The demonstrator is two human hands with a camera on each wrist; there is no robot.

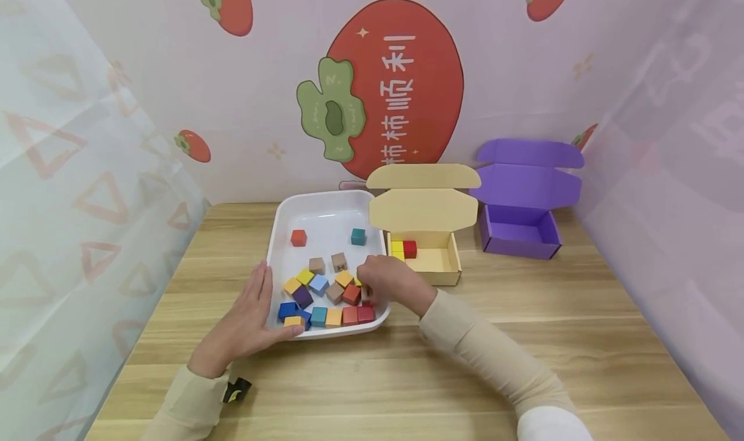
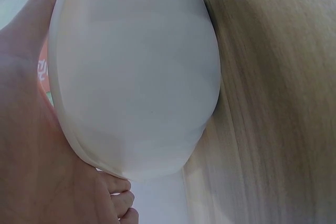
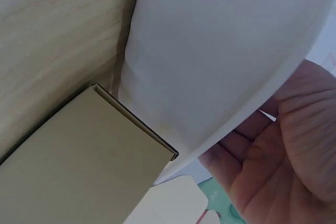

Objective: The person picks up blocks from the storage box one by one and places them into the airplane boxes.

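Note:
A white tray (image 1: 325, 202) holds several small coloured cubes, mostly gathered in its front half. My left hand (image 1: 247, 315) rests against the tray's front left corner, fingers extended along the left side and thumb along the front rim. Over the tray's right rim reaches my right hand (image 1: 392, 283), its fingers bent down among the cubes. A yellow cube (image 1: 358, 281) and a brown cube (image 1: 366, 295) lie partly covered at its fingertips; whether it pinches one is hidden. In the right wrist view the tray's wall (image 3: 210, 51) blocks the fingertips.
Right of the tray, a pale yellow box (image 1: 438, 277) stands with its lid up, holding yellow cubes and a red cube (image 1: 409, 249). Farther right is an open purple box (image 1: 523, 244). A small black object (image 1: 237, 390) is by the left sleeve. The table (image 1: 523, 318) is wooden.

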